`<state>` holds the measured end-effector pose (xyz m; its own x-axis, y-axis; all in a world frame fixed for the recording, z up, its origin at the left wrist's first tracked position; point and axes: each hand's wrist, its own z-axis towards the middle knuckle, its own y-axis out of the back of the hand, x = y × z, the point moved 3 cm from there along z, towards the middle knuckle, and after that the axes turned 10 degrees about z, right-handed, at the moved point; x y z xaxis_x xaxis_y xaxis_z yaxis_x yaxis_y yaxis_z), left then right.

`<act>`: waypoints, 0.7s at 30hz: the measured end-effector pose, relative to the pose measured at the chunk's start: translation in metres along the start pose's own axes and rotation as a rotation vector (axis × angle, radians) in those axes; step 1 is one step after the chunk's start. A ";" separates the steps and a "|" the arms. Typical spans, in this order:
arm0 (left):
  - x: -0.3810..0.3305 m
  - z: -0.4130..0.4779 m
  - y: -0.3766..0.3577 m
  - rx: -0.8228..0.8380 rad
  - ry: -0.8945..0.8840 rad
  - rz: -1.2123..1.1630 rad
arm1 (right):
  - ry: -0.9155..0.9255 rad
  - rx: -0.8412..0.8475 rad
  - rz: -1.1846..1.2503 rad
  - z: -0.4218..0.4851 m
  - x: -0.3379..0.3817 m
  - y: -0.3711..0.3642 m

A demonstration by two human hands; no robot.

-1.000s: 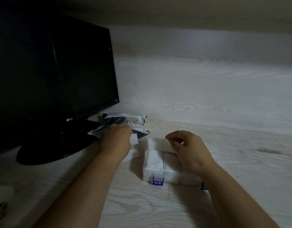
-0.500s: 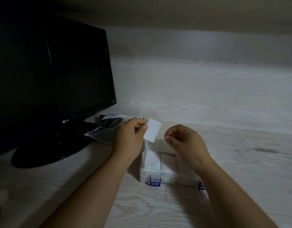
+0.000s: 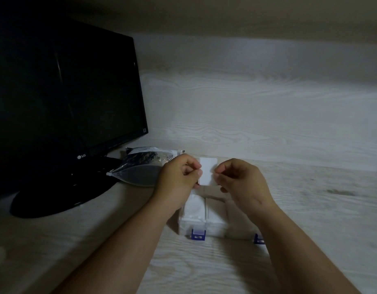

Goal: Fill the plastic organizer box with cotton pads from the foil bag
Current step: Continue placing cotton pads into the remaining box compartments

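Currently, one cotton pad (image 3: 207, 171) is held upright at the centre of the frame, above the far side of the plastic organizer box (image 3: 215, 231). The left hand (image 3: 179, 177) pinches the pad's left edge between thumb and curled fingers. The right hand (image 3: 240, 179) pinches the right edge in the same way. Both hands are thus clamped on the one pad, and neither is free.

The box rests on the tabletop (image 3: 310, 209) just below the hands in the frame. Its visible compartments appear packed with white stacked pads (image 3: 193, 206). Two blue latches (image 3: 197, 234) sit on its near wall. The foil bag (image 3: 141, 166) lies left of centre, beside the base of a black monitor (image 3: 66, 102). Whether its mouth is open cannot be told.

Handling properties, as judged:
- Weight: negligible, so no supporting grip is needed.
- Stiffness: thin and soft. The pad probably bends or folds if pushed from one end.
- Surface: fibrous rather than slippery, so it is likely to cling to neighbouring pads.
- Fragility: it does not break, but hard pinching may crease it or pull its layers apart.

Recommended hold: a light fingertip pinch on two opposite edges keeps the sheet flat. Edge-first entry into a compartment likely works best, as the compartments look nearly full. The foil bag looks smooth and may slide, so steady it near its mouth when drawing out pads.
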<state>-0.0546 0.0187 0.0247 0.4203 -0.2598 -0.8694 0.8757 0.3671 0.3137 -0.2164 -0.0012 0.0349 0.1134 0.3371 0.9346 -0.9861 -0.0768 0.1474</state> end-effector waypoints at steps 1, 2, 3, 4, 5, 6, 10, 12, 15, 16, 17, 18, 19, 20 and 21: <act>0.000 0.000 -0.002 0.004 -0.004 0.018 | 0.001 -0.004 -0.006 0.000 -0.001 0.001; 0.002 0.001 -0.003 -0.001 -0.018 0.057 | 0.003 -0.010 -0.021 0.001 -0.002 0.001; 0.003 0.003 -0.004 -0.009 -0.037 0.115 | 0.007 -0.017 -0.046 0.002 -0.002 0.002; 0.004 0.004 -0.005 -0.010 -0.053 0.181 | 0.013 -0.024 -0.082 0.003 -0.003 0.003; 0.004 0.005 -0.006 -0.008 -0.064 0.238 | 0.020 -0.026 -0.121 0.004 -0.004 0.003; 0.005 0.006 -0.007 0.001 -0.069 0.272 | 0.029 -0.024 -0.163 0.005 -0.006 0.003; 0.006 0.008 -0.012 0.060 -0.054 0.346 | 0.071 -0.001 -0.379 0.009 -0.010 0.004; 0.007 0.007 -0.014 0.090 -0.044 0.380 | 0.067 0.027 -0.468 0.009 -0.011 0.004; 0.011 0.007 -0.016 0.121 -0.034 0.416 | 0.034 0.059 -0.537 0.007 -0.012 0.002; 0.011 0.007 -0.017 0.125 -0.038 0.433 | 0.022 0.065 -0.550 0.007 -0.012 0.002; 0.012 0.006 -0.018 0.129 -0.041 0.457 | 0.011 0.071 -0.561 0.007 -0.013 0.002; 0.012 0.006 -0.019 0.130 -0.045 0.482 | 0.001 0.079 -0.573 0.007 -0.014 0.002; 0.012 0.005 -0.020 0.127 -0.046 0.503 | -0.008 0.091 -0.588 0.007 -0.016 0.001; 0.013 0.005 -0.021 0.121 -0.046 0.517 | -0.017 0.105 -0.607 0.008 -0.017 0.001; 0.013 0.004 -0.021 0.115 -0.048 0.523 | -0.028 0.120 -0.630 0.008 -0.018 0.000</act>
<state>-0.0668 0.0036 0.0085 0.8156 -0.1100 -0.5681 0.5656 0.3587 0.7426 -0.2177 -0.0150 0.0204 0.6712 0.3278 0.6649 -0.7092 0.0229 0.7046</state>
